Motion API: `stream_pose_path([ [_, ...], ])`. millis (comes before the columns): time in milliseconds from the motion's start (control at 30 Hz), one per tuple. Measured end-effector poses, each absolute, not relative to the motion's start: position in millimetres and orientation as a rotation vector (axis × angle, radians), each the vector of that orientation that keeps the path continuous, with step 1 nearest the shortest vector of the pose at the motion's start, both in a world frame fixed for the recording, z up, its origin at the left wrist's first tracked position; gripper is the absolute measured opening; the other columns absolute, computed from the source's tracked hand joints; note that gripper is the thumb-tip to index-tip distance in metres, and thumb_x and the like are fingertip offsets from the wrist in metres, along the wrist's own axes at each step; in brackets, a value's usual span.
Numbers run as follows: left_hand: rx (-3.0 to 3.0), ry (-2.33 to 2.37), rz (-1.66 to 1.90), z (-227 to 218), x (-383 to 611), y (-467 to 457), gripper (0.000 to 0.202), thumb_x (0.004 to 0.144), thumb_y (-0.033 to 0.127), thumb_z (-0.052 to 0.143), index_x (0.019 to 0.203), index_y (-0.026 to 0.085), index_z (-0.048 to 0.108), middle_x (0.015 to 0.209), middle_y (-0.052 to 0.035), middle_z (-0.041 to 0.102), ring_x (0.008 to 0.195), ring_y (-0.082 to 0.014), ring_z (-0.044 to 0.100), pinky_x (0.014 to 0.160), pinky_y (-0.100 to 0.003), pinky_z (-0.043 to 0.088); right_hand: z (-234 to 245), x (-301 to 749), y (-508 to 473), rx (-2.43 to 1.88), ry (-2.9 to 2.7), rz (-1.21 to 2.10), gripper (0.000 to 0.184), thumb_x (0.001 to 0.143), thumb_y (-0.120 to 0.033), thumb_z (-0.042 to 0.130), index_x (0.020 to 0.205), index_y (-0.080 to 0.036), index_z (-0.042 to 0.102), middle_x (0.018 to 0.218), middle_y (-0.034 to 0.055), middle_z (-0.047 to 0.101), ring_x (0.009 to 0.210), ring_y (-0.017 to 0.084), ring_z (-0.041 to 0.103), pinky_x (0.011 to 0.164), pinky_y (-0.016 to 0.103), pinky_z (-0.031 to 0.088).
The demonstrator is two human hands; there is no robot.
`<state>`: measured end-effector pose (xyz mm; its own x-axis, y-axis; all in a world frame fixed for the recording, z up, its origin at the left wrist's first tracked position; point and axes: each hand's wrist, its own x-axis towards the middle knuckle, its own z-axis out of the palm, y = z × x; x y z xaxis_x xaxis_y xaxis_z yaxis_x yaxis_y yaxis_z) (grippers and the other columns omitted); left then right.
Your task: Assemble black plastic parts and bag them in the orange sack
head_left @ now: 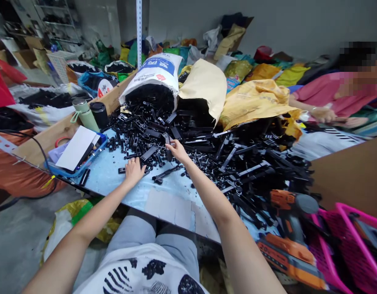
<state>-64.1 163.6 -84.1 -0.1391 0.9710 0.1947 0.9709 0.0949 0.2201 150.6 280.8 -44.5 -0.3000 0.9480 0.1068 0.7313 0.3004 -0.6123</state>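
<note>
My right hand pinches a black part between thumb and fingers, just above the heap on the blue table. My left hand lies low at the heap's near edge, fingers bent over more black pieces; I can't tell from here whether they grip one. A loose arm lies between my hands, nearer me. Beyond the heap I see a white sack and a yellow sack, both gaping toward me. A drill sits at my right.
</note>
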Motion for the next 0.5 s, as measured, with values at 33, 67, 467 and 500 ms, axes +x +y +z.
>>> stream_pose_path([
  [33, 2.049, 2.339, 0.487, -84.0, -63.4, 168.7, 0.049, 0.085, 0.043, 0.049, 0.121, 0.01, 0.047, 0.112, -0.0209, 0.055, 0.106, -0.0349, 0.049, 0.084, -0.045, 0.041, -47.9, 155.7, 264.7, -1.378, -2.072, 0.804, 0.047, 0.091, -0.053, 0.036, 0.119, -0.015, 0.046, 0.095, 0.0069, 0.065, 0.082, 0.017, 0.061, 0.07, 0.027, 0.046],
  [67, 2.032, 2.348, 0.49, -83.5, -61.9, 175.4, 0.047, 0.085, 0.041, 0.05, 0.119, 0.009, 0.049, 0.11, -0.0212, 0.056, 0.106, -0.0354, 0.049, 0.085, -0.046, 0.04, -52.2, 159.5, 246.6, -1.259, -2.1, 0.939, 0.047, 0.089, -0.054, 0.04, 0.117, -0.017, 0.048, 0.095, 0.0054, 0.065, 0.082, 0.016, 0.062, 0.069, 0.027, 0.047],
  [467, 2.245, 1.945, 0.679, -89.7, -54.6, 137.9, 0.047, 0.085, 0.024, 0.047, 0.131, 0.014, 0.044, 0.135, -0.0155, 0.045, 0.128, -0.0289, 0.035, 0.103, -0.043, 0.032, -85.4, 196.1, 157.3, -1.518, -2.047, 0.716, 0.033, 0.078, -0.045, 0.06, 0.098, -0.019, 0.054, 0.099, 0.0086, 0.062, 0.089, 0.023, 0.059, 0.079, 0.036, 0.047],
  [500, 2.204, 2.025, 0.66, -93.1, -67.3, 128.9, 0.047, 0.083, 0.018, 0.046, 0.129, 0.014, 0.045, 0.135, -0.0163, 0.044, 0.128, -0.0299, 0.035, 0.103, -0.045, 0.031, -87.1, 200.2, 150.8, -1.427, -1.92, 0.864, 0.036, 0.077, -0.048, 0.06, 0.099, -0.021, 0.051, 0.097, 0.0066, 0.062, 0.086, 0.021, 0.059, 0.076, 0.034, 0.048],
])
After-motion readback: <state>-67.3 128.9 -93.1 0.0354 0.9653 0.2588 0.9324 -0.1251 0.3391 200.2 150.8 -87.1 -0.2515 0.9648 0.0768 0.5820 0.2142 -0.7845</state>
